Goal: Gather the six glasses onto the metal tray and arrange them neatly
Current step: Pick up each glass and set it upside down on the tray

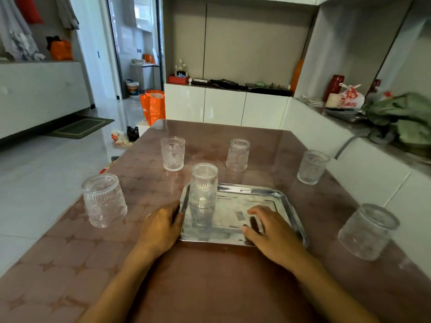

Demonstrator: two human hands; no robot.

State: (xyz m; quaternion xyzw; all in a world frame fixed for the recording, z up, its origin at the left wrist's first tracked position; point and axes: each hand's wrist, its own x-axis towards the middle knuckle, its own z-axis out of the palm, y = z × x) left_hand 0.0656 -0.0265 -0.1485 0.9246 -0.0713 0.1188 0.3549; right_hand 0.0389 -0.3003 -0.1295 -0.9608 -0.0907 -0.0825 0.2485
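A metal tray [277, 201] lies on the brown table in front of me. One ribbed clear glass [203, 186] stands upside down in the tray's far left corner. Five more glasses stand on the table around it: near left [103, 200], far left [173, 153], far middle [238, 155], far right [312, 167] and near right [367, 231]. My left hand [161, 227] rests against the tray's left edge, fingers apart, holding nothing. My right hand [270, 227] lies flat on the tray's near right part, fingers spread and empty.
The brown table [210, 276] has a patterned cover and ends at the left over a tiled floor. An orange bag [153, 106] stands on the floor beyond the table. White cabinets run behind, and a cluttered counter with green cloth [405, 117] flanks the right.
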